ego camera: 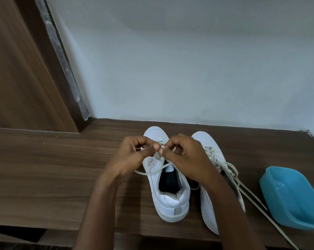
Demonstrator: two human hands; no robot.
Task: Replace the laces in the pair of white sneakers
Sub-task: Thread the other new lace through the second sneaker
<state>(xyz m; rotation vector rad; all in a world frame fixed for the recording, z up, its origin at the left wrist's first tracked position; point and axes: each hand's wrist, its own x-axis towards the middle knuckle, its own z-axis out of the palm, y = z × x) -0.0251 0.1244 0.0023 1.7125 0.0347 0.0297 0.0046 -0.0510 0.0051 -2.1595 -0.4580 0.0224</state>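
Note:
Two white sneakers stand side by side on the brown wooden table (53, 168), toes toward the wall. Over the eyelets of the left sneaker (168, 195) both hands meet. My left hand (136, 154) and my right hand (187, 156) each pinch the off-white lace (152, 171) near the shoe's front eyelets, thumbs almost touching. One loose end of that lace trails left across the shoe's side under my left wrist. The right sneaker (206, 201) leans on its side, partly hidden by my right forearm. Its lace (250, 195) is threaded and its long ends run toward the table's front edge.
A light blue plastic tub (293, 199) lies at the right, close to the right sneaker's lace ends. A grey wall rises behind the table, and a brown wooden panel stands at the back left. The table's front edge runs just behind the heels.

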